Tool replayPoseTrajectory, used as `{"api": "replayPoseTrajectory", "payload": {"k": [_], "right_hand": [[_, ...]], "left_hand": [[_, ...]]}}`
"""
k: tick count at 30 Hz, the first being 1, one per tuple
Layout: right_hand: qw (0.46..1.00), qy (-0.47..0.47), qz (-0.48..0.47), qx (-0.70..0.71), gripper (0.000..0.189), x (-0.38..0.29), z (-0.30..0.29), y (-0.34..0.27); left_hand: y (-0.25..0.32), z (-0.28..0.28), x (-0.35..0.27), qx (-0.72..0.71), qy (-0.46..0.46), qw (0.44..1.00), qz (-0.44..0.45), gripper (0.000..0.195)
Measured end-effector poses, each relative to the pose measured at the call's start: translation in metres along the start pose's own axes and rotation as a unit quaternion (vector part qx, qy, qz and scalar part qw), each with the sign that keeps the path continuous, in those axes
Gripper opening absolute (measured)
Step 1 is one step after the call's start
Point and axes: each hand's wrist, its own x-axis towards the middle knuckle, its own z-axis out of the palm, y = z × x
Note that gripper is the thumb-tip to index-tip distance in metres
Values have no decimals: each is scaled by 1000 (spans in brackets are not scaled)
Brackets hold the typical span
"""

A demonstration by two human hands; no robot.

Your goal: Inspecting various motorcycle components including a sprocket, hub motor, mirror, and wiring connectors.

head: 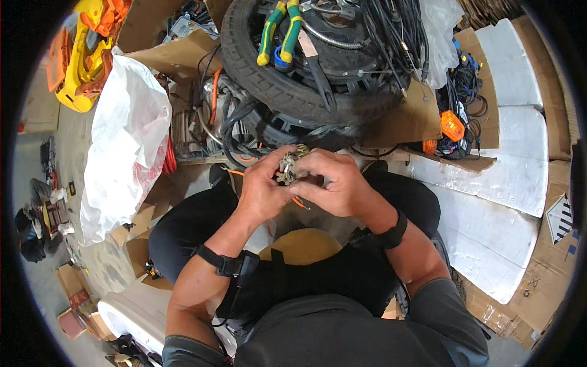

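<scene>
Between my two hands, over my lap, is a small metal part (287,169) with orange wires hanging below it; its exact kind is hard to tell. My left hand (266,186) grips it from the left side, thumb on top. At its right side, the bent fingers of my right hand (332,181) touch the part, partly hiding it. Just beyond my hands lies a wheel with a black tire (270,94). On the wheel rest pliers with green and yellow handles (291,34), a blue roll of tape (280,58) and a putty knife with a black handle (321,80).
A white plastic bag (124,151) hangs at the left, near a cardboard box (183,50) of metal parts. Black cables (394,36) lie over the wheel's right side. An orange lamp (452,125) and wires sit in a carton at the right, beside white foam panels (509,151).
</scene>
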Motion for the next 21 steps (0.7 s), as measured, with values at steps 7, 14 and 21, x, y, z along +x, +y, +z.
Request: {"api": "replayPoseTrajectory", "payload": {"k": [7, 14, 21], "right_hand": [[999, 30, 37, 9, 10, 3, -2, 5], [992, 6, 98, 80, 11, 7, 2, 14], [973, 20, 183, 142, 15, 8, 12, 24]], "left_hand": [[-3, 6, 1, -55, 36, 996, -67, 55], [-8, 9, -1, -117, 27, 990, -76, 56], [-3, 9, 0, -106, 13, 988, -107, 58]]}}
